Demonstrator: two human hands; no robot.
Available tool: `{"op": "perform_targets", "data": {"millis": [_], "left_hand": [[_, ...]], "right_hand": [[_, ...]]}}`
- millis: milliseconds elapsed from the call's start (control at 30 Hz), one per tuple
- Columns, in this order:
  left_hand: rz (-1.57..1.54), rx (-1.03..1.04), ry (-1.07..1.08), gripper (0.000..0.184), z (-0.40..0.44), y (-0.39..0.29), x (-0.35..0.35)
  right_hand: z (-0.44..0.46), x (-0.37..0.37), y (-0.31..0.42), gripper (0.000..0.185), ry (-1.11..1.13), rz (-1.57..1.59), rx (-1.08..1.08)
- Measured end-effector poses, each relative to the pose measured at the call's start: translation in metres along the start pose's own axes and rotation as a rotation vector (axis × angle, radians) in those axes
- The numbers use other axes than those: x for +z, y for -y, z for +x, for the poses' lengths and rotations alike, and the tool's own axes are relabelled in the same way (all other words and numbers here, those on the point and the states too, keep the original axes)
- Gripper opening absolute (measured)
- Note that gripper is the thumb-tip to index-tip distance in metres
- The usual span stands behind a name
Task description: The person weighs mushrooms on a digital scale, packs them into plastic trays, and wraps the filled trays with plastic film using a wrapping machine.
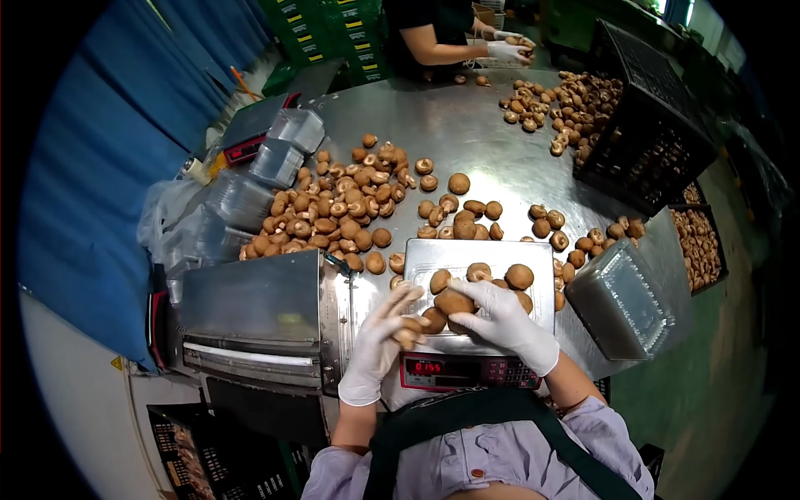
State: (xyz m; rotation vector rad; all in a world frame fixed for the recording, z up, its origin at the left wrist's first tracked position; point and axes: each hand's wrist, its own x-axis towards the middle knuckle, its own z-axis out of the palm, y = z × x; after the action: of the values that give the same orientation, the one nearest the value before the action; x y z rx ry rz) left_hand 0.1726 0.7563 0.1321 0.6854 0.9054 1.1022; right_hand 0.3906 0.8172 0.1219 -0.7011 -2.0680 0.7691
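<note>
Your left grip [372,340] holds a mushroom [407,335], your right grip [510,323] a larger one [454,302]; several sit on the scale [540,254], most lie beyond its far edge.

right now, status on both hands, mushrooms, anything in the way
Left hand holding mushroom, left side of scale. Right hand gripping large mushroom over scale. Loose mushrooms crowd scale's far edge.

A blue curtain [92,208] hangs near stacked green crates [321,35].
</note>
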Motion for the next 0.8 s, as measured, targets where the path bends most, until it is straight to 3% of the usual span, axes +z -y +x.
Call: {"op": "perform_targets", "data": {"millis": [67,100,233,267,333,367,533,667,800], "left_hand": [[-0.488,0.105,-0.089,0.051,-0.003,0.008,-0.025],[-0.455,0.133,-0.24,0.042,-0.002,0.013,-0.037],[-0.428,0.228,-0.496,0.039,-0.003,0.018,-0.053],[-0.433,0.23,-0.494,0.039,-0.003,0.021,-0.056],[-0.436,0.236,-0.497,0.039,-0.001,0.026,-0.065],[-0.444,0.237,-0.501,0.04,-0.001,0.028,-0.068],[-0.399,0.279,-0.57,0.043,0.006,0.035,-0.073],[-0.296,0.334,-0.596,0.042,0.024,0.045,-0.084],[-0.169,0.236,-0.733,0.042,0.045,0.051,-0.087]], "right_hand": [[0.016,-0.001,0.006,0.049,0.046,-0.126,0.144],[0.024,0.007,-0.005,0.047,-0.032,-0.184,-0.036],[0.043,0.04,-0.03,0.048,0.17,-0.429,-0.139],[0.035,0.056,-0.051,0.048,0.301,-0.56,-0.089],[0.037,0.059,-0.044,0.051,0.41,-0.593,0.115],[0.038,0.056,-0.044,0.051,0.415,-0.596,0.11],[0.034,0.01,-0.038,0.046,0.169,-0.376,0.125],[0.005,-0.041,-0.017,0.038,0.013,-0.35,0.332],[-0.041,-0.066,-0.024,0.032,-0.125,-0.314,0.481]]}}
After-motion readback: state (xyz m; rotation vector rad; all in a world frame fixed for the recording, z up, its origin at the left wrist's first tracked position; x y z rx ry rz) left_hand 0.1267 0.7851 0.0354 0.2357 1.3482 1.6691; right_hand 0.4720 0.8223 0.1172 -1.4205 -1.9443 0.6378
